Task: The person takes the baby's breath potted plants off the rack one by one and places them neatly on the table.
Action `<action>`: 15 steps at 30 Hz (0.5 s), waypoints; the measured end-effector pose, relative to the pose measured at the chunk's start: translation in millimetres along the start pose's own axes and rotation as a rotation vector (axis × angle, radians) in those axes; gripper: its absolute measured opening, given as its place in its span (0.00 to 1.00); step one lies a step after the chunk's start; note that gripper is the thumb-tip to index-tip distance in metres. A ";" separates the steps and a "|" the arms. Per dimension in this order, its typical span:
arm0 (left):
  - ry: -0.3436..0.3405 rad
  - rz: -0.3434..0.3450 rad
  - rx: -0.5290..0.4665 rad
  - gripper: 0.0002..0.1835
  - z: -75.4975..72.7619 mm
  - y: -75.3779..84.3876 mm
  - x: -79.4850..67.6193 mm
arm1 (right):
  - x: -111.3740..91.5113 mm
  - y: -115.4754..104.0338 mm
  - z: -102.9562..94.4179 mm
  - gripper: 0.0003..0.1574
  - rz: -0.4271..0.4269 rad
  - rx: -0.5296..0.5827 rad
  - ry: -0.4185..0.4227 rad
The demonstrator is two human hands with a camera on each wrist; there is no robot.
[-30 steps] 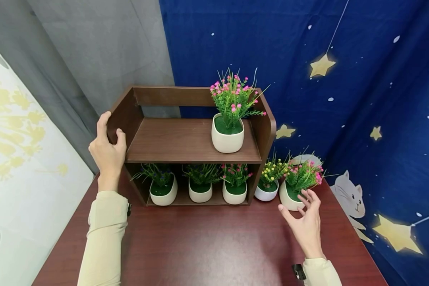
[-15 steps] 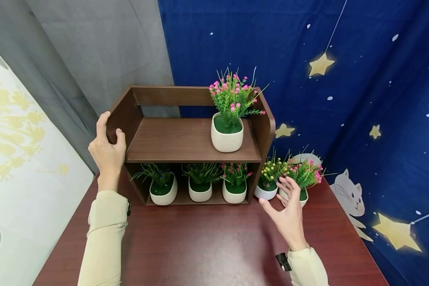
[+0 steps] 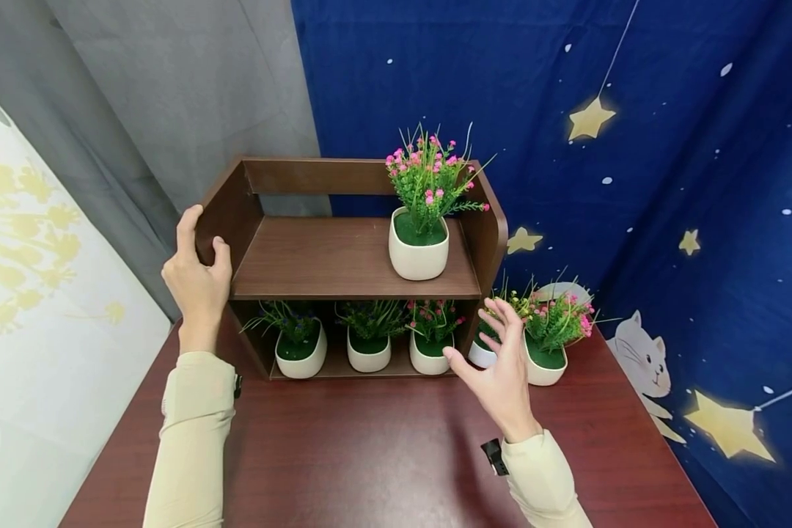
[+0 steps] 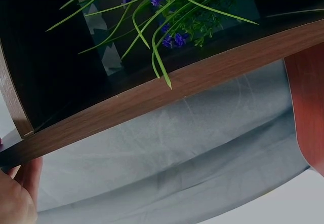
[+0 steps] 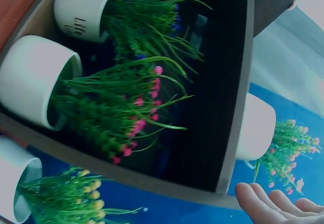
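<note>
A dark brown two-tier shelf (image 3: pixel 323 257) stands on the table. My left hand (image 3: pixel 196 282) grips the upper edge of its left side panel, thumb on the inner face. My right hand (image 3: pixel 501 378) hovers before the shelf's lower right corner, fingers spread and holding nothing; it partly hides a white pot with yellow flowers (image 3: pixel 480 356). On the top board, toward the right, sits a cream pot with pink flowers (image 3: pixel 419 258). The lower tier holds a purple-flowered pot (image 3: pixel 303 359), a middle pot (image 3: pixel 369 359) and a small pink-flowered pot (image 3: pixel 429 363).
Right of the shelf, another pink-flowered pot (image 3: pixel 545 372) stands on the reddish-brown table (image 3: pixel 369 447). A blue star-patterned curtain (image 3: pixel 666 147) and a grey curtain (image 3: pixel 237 81) hang behind. A white patterned surface (image 3: pixel 46 352) borders the table's left side.
My right hand has moved left and slightly up, from in front of the far-right pink-flowered pot to the shelf's right corner. The left hand keeps its grip, and the pots have not moved.
</note>
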State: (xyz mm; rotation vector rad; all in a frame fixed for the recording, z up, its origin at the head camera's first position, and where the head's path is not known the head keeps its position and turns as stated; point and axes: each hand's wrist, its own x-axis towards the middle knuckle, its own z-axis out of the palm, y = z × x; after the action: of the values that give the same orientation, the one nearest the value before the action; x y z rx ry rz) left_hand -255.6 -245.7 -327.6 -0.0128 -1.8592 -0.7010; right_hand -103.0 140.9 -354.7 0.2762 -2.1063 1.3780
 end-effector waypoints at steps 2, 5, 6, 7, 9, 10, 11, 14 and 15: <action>0.001 0.001 0.002 0.23 -0.6 0.0 0.1 | 4.0 5.2 4.4 0.59 -0.011 0.013 -0.009; 0.000 0.005 0.000 0.23 -2.5 1.9 0.0 | 11.2 -8.9 9.1 0.59 -0.025 0.031 -0.040; -0.001 0.006 -0.002 0.23 -3.3 3.0 0.0 | 13.7 -14.6 11.0 0.59 -0.029 0.037 -0.049; -0.003 0.007 -0.004 0.23 -4.1 4.1 0.0 | 16.4 -16.1 13.6 0.59 -0.035 0.039 -0.056; -0.006 0.011 -0.007 0.23 -5.4 6.5 0.6 | 21.9 -18.4 18.8 0.60 -0.031 0.030 -0.067; -0.008 0.011 -0.010 0.23 -5.9 7.7 1.1 | 24.8 -18.1 21.8 0.60 -0.033 0.023 -0.068; -0.010 0.012 -0.012 0.23 -6.3 8.8 1.5 | 27.6 -13.1 25.2 0.60 -0.031 0.011 -0.066; -0.014 0.016 -0.015 0.23 -5.0 7.3 1.9 | 36.5 -2.2 34.1 0.60 -0.026 -0.022 -0.060; -0.015 0.017 -0.015 0.23 -4.4 6.5 1.8 | 39.3 -1.9 36.3 0.60 -0.025 -0.033 -0.057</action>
State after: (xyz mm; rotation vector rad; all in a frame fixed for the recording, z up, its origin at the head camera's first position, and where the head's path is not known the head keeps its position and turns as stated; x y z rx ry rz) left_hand -250.4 -243.0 -322.1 -0.0437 -1.8658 -0.7048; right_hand -146.9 113.6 -340.5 0.3312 -2.1630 1.3344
